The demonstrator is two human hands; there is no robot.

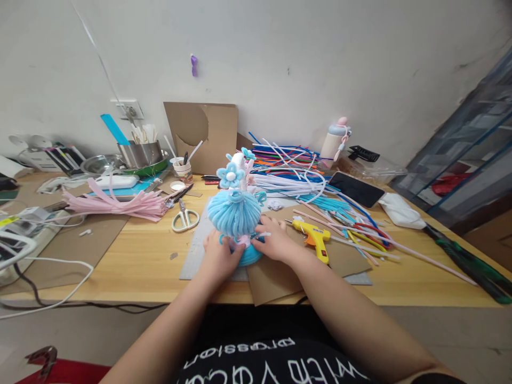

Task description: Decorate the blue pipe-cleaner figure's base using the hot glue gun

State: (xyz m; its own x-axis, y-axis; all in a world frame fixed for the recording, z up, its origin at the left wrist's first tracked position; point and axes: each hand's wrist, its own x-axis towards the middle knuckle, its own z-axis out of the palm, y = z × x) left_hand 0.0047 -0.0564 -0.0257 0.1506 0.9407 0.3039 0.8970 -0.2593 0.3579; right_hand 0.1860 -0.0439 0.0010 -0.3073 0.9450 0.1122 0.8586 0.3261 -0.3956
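The figure (235, 205) is standing toward six o'clock on the surface (140, 261). The left hand (219, 257) and right hand (276, 241) are gripping its base (252, 256) with fingers at eight and four o'clock; best they are pressing evenly, not crushing the soft strands (224, 214).

A pale, scuffed wall (260, 64) with a socket (131, 110) backs the wooden table (140, 261) above grey floor (460, 330).
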